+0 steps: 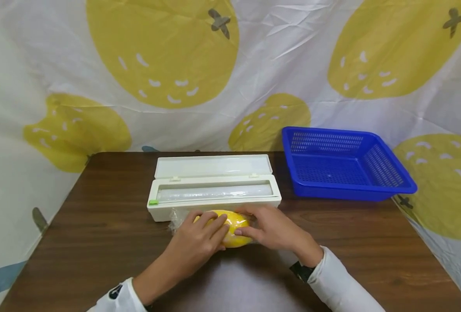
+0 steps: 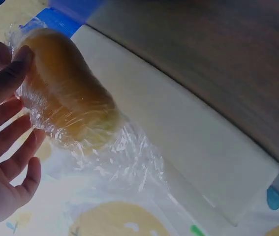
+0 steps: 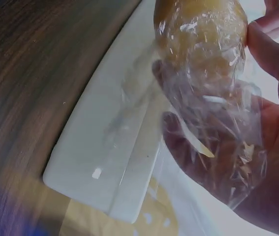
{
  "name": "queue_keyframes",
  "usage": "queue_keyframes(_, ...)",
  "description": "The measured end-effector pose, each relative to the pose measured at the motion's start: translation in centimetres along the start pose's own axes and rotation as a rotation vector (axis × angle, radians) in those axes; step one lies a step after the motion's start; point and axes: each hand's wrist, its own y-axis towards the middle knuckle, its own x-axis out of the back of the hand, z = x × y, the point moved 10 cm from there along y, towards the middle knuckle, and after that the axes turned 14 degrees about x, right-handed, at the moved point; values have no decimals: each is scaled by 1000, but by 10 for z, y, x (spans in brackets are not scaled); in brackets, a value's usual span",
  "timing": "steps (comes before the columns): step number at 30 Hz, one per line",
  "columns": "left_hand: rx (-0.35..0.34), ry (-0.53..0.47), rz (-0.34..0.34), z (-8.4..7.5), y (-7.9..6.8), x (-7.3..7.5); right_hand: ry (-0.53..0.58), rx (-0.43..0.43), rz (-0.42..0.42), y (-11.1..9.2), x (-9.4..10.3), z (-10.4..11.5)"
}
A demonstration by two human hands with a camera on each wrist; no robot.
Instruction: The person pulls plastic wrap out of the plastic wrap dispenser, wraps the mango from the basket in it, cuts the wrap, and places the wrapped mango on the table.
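A smooth yellow oblong fruit (image 1: pixel 236 232), its exact kind unclear, is wrapped in clear cling film (image 2: pixel 134 157) in front of the white dispenser box. From the left side, my left hand (image 1: pixel 199 238) grips it, fingers lying over its top in the head view. My right hand (image 1: pixel 275 227) holds the other end between thumb and fingers. Loose, crumpled film sticks out past both ends; in the right wrist view a film tail (image 3: pixel 218 113) hangs across the right palm and fingers. Film partly veils those fingers.
Behind the hands stands the white cling film dispenser (image 1: pixel 214 208), lid (image 1: pixel 214 167) raised, a film roll (image 1: pixel 214 192) inside and a green slider (image 1: pixel 153 202) at its left. A blue plastic basket (image 1: pixel 343 190) sits at the back right of the brown wooden table (image 1: pixel 109 242).
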Motion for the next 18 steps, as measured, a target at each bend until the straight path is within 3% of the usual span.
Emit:
queue_keyframes(4, 92, -176, -27, 16, 16, 17, -148, 67, -101, -2, 20, 8)
queue_keyframes(7, 216, -376, 24, 41, 35, 25, -302, 167, -198, -4, 37, 24)
queue_keyframes(10, 348, -491, 240, 59, 49, 13, -390, 266, -284, -7, 49, 42)
queue_keyframes(14, 449, -556, 590, 59, 47, -20, -436, 353, -332, -11, 55, 61)
queue_keyframes(16, 462, -607, 677, 56, 44, -33, -455, 370, -331, -11, 56, 67)
queue_keyframes(18, 469, -659, 714, 55, 43, -41, -480, 375, -327, -11, 57, 71)
